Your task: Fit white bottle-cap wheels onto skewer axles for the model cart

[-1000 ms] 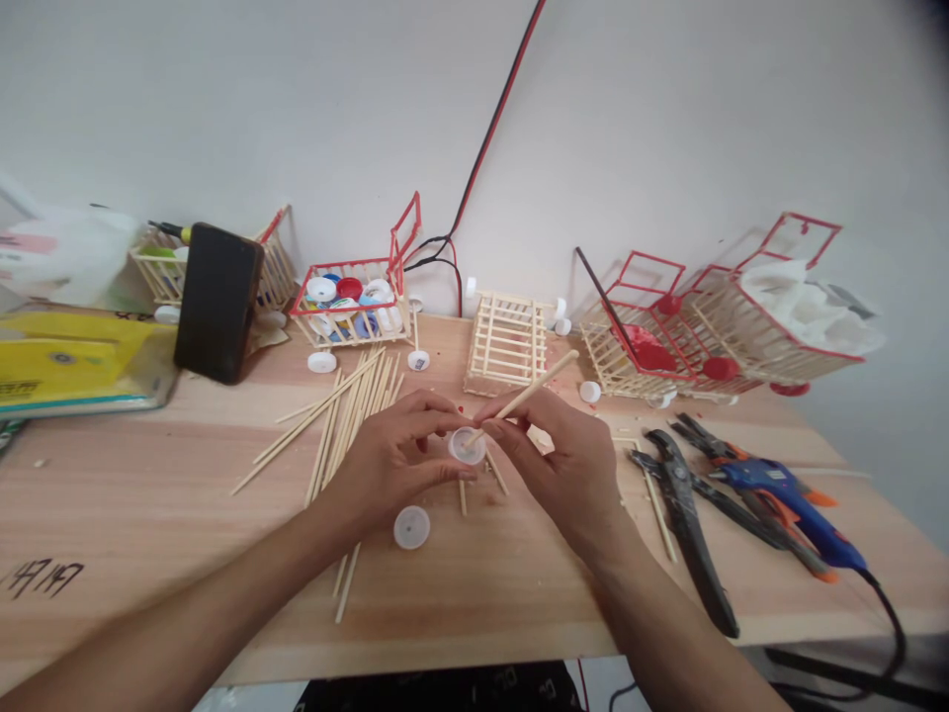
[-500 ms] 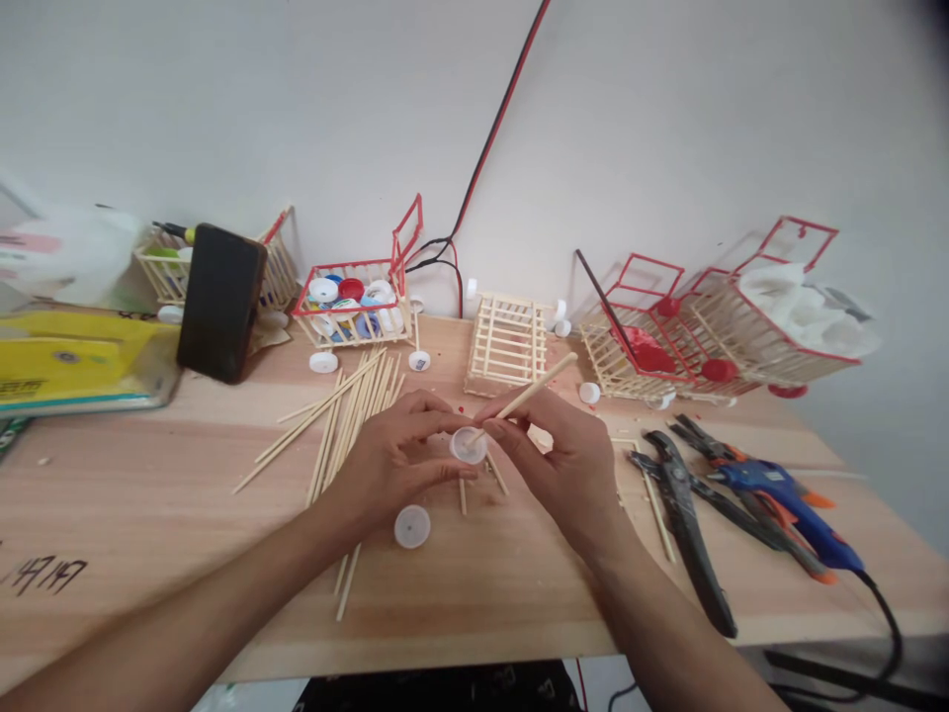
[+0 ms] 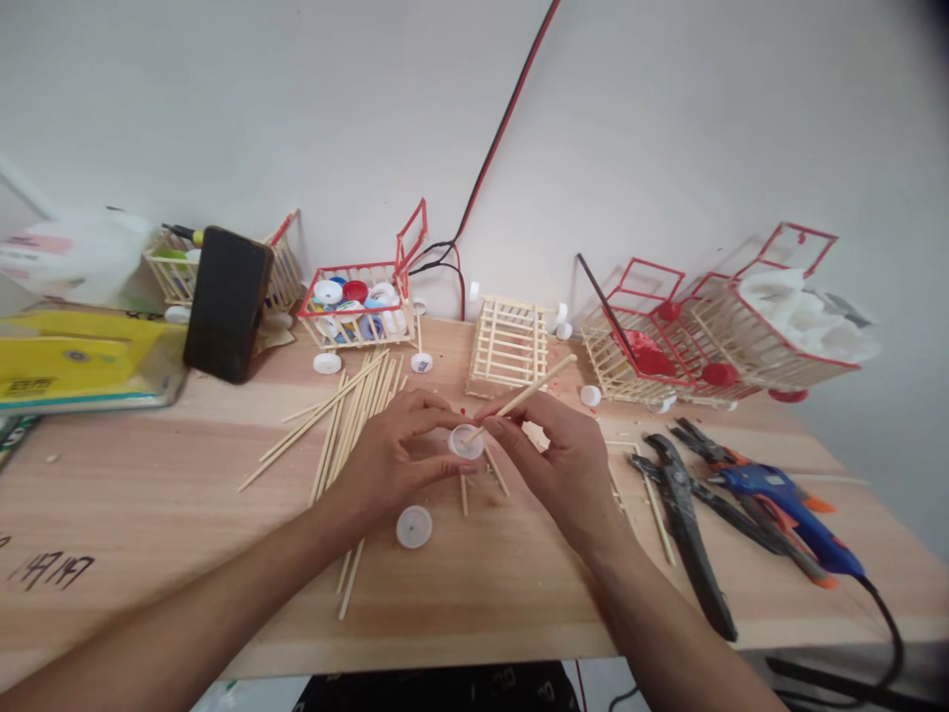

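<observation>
Two hands are meeting at table centre, and almost nothing is changing over the last second: the whole scene is drifting slightly down and right in view, which reads as a small head tilt, while the hands are staying locked in the same pose. Judging from that, the stick tip is still being worked into the cap rather than seated and released.

Left hand (image 3: pixel 386 460) is pinching the white cap (image 3: pixel 466 441) between thumb and fingertips, fingers narrow and curled around its rim, open side facing the camera. Right hand (image 3: pixel 567 460) is gripping the wooden stick (image 3: pixel 528 393) close to its lower end, thumb and forefinger closed tight on it, other fingers tucked. Stick is angling up toward 2 o'clock from the cap, its tip touching the cap's inside; how deep it is going, cannot tell.

Second white cap (image 3: pixel 413 526) is lying flat on the table (image 3: pixel 148 514) at 7 o'clock from the held one, just below the left hand. Loose stick pile (image 3: pixel 356 405) is lying at 10 o'clock. Bare wooden cart (image 3: pixel 510 344) is standing at 12 o'clock. Pliers (image 3: pixel 686 514) and blue glue gun (image 3: pixel 786 504) are lying at 3 o'clock, well apart from the hands.
</observation>
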`<state>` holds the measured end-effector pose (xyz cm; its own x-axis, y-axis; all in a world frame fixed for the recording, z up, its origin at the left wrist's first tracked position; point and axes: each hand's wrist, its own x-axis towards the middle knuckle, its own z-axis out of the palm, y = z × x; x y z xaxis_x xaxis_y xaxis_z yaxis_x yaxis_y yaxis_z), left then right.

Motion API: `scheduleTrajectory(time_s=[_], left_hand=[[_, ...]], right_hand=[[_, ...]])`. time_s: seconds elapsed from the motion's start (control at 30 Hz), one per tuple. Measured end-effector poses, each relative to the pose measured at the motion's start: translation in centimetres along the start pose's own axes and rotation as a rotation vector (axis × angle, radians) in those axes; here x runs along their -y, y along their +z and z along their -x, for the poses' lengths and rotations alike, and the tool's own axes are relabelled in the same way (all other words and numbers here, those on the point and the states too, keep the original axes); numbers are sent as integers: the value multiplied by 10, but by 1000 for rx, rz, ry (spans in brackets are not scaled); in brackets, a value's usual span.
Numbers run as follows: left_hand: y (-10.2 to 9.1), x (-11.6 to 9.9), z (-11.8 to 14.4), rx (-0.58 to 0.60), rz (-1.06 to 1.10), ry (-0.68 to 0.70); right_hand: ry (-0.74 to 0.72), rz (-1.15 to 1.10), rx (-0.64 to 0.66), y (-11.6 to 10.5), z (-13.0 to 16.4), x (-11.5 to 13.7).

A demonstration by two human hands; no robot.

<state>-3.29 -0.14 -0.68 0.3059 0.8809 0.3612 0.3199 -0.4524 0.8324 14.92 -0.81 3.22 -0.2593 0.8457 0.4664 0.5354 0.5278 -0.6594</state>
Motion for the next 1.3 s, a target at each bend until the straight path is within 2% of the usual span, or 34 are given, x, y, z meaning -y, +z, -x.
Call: scheduleTrajectory(time_s=[0.13,0.3,0.5,0.87,1.17,1.3], left_hand=[[-2,4,0,-25,-54,14],[-5,3,0,-23,-122,-44],[-6,-3,1,-45,-72,-63],[-3,-5,1,-59,-4,-70],[-2,-4,1,-90,-2,-76],[-1,-2,2,-96,-33,-64]], right_hand=[[17,-10,-15,4,1,-4],[40,-22,-13,7,2,-8],[19,3,-49,8,2,-6],[31,-17,-37,12,1,-7],[104,56,-54,14,3,-6],[143,8,-37,15,4,-6]])
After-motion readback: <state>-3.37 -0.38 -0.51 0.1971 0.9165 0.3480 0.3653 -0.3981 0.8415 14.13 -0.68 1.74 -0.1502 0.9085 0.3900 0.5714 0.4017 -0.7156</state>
